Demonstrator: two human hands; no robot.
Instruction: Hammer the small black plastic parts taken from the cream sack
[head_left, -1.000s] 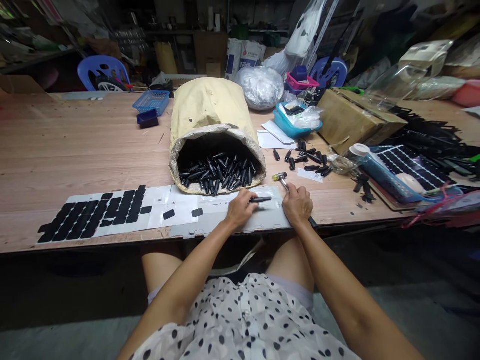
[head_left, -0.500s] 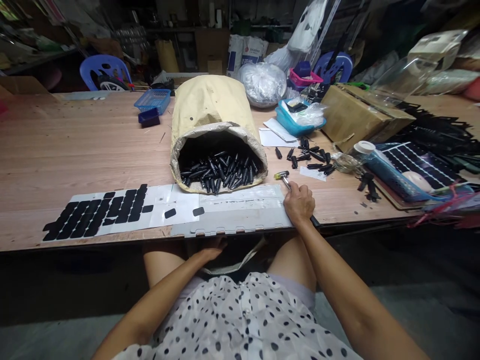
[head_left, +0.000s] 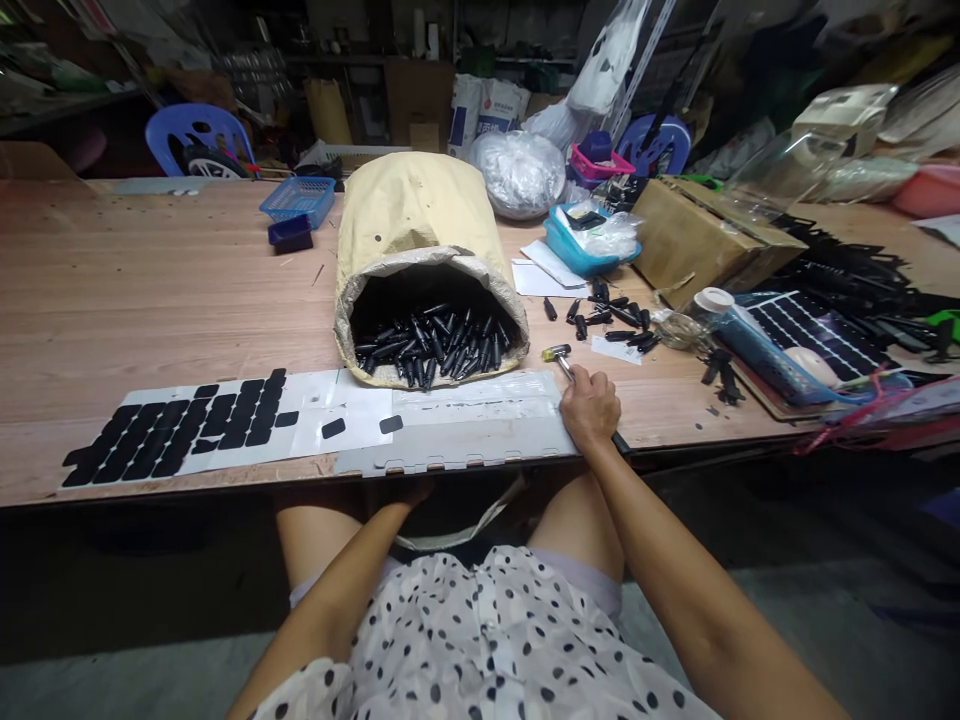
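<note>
My right hand [head_left: 590, 408] is wrapped round the handle of a small hammer [head_left: 556, 353] at the table's front edge. The hammer's yellowish head points away from me, and its dark handle end shows behind the wrist. My left hand [head_left: 414, 492] is low under the table edge, in shadow above my lap, with its fingers hidden. Straight ahead lies a cream sack [head_left: 420, 205] on its side, its mouth towards me, full of black tapered pieces [head_left: 442, 345]. Before it is a grey board [head_left: 457, 440], and two black rounded stickers [head_left: 391, 424] lie by its left part.
A white sheet with rows of black stickers [head_left: 161, 435] lies on the left. Loose black pieces [head_left: 600, 318] are scattered right of the sack. Farther out are blue baskets [head_left: 300, 203], a cardboard box [head_left: 705, 240] and a blue tray [head_left: 765, 350] beside a pile of black parts.
The view has turned slightly right. My left hand has drawn back a little, deeper into the shadow under the table. My right hand keeps its hold on the hammer.
</note>
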